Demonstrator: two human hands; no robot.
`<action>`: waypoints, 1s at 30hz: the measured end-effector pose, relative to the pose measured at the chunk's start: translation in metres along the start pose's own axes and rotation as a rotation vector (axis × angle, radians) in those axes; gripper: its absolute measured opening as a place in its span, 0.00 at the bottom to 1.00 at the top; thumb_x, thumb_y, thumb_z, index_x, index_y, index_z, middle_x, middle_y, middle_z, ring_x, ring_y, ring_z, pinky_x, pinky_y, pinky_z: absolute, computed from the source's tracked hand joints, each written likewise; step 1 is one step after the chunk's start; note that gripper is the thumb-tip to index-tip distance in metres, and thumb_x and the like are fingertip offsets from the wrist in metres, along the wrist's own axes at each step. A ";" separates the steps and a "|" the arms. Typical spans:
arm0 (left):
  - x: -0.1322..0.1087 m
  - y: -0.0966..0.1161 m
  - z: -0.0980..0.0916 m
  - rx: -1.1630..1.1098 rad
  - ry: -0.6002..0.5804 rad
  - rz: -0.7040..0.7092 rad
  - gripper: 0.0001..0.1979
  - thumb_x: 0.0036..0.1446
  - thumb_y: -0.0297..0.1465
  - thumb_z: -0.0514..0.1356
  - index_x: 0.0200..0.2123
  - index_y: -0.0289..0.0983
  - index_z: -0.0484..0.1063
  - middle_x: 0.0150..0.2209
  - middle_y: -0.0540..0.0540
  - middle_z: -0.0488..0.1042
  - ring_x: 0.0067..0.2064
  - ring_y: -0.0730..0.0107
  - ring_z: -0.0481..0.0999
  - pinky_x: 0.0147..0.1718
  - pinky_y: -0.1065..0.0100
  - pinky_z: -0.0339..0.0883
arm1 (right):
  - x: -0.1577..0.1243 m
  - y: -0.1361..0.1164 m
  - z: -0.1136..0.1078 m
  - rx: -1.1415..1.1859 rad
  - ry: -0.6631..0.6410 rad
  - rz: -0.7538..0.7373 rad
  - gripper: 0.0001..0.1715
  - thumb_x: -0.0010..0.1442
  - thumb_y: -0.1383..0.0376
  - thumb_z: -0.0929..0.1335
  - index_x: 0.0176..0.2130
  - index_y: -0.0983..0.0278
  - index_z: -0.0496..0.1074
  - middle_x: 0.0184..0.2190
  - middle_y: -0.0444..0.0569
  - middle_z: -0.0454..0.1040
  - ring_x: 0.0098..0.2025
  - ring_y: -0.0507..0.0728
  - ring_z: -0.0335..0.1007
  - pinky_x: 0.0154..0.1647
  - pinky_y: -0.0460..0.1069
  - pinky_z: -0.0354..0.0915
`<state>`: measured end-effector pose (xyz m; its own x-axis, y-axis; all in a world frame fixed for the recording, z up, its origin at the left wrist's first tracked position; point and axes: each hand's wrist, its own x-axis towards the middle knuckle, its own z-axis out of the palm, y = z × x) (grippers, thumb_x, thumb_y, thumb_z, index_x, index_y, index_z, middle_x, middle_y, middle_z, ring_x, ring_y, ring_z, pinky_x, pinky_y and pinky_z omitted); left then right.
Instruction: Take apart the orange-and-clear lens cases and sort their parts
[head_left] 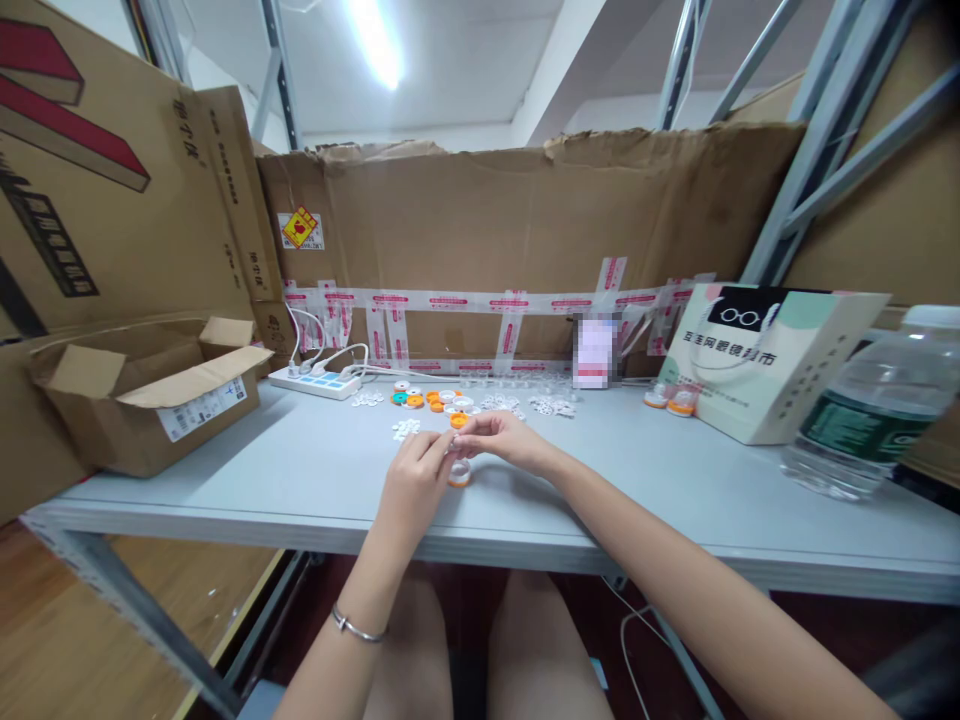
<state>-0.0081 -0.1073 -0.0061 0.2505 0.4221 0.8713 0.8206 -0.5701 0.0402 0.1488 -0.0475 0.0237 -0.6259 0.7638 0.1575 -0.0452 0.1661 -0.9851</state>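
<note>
My left hand (417, 474) and my right hand (501, 438) meet above the grey table, fingertips pinched together around something small and whitish that I cannot make out. Just below the fingertips stands a clear round piece with an orange base (460, 474). Behind the hands lies an orange ring (459, 421). Small white parts (406, 429) are scattered to the left of the fingers. Farther back are several orange and white round pieces (435, 400), a green one (400, 398) and piles of white parts (552, 405).
An open cardboard box (150, 410) sits at the left, with a power strip (315, 382) beside it. At the right are a paper bag (765, 370), a large water bottle (870, 420) and two orange-based pieces (680, 402). Cardboard (465, 230) walls the back.
</note>
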 end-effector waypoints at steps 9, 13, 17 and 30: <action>-0.002 0.003 0.002 0.089 0.007 0.044 0.10 0.59 0.25 0.51 0.43 0.33 0.68 0.31 0.45 0.72 0.33 0.69 0.71 0.32 0.70 0.66 | -0.002 0.002 0.002 -0.028 0.023 -0.018 0.18 0.43 0.56 0.72 0.30 0.68 0.77 0.24 0.47 0.77 0.28 0.52 0.72 0.38 0.50 0.69; -0.002 0.003 0.003 0.123 0.020 0.056 0.09 0.59 0.25 0.51 0.41 0.33 0.69 0.30 0.46 0.73 0.32 0.69 0.71 0.31 0.71 0.65 | -0.003 0.003 0.004 -0.130 0.046 -0.096 0.17 0.44 0.57 0.71 0.31 0.68 0.77 0.25 0.47 0.77 0.28 0.52 0.72 0.35 0.49 0.68; -0.002 0.004 0.002 0.149 0.027 0.062 0.09 0.59 0.26 0.51 0.41 0.33 0.69 0.28 0.46 0.73 0.30 0.70 0.71 0.30 0.71 0.64 | -0.005 0.007 0.003 -0.273 0.053 -0.199 0.15 0.48 0.59 0.69 0.32 0.68 0.77 0.27 0.48 0.77 0.29 0.53 0.72 0.33 0.47 0.67; 0.002 0.009 -0.003 0.062 0.031 0.029 0.08 0.59 0.26 0.52 0.39 0.35 0.69 0.30 0.46 0.73 0.32 0.70 0.72 0.32 0.71 0.66 | -0.005 0.002 0.010 -0.128 0.129 -0.111 0.15 0.45 0.57 0.70 0.25 0.68 0.75 0.20 0.45 0.74 0.24 0.51 0.70 0.31 0.47 0.68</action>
<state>-0.0015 -0.1135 -0.0025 0.2596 0.3829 0.8866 0.8435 -0.5369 -0.0151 0.1438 -0.0575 0.0204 -0.5169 0.8088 0.2805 -0.0043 0.3252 -0.9456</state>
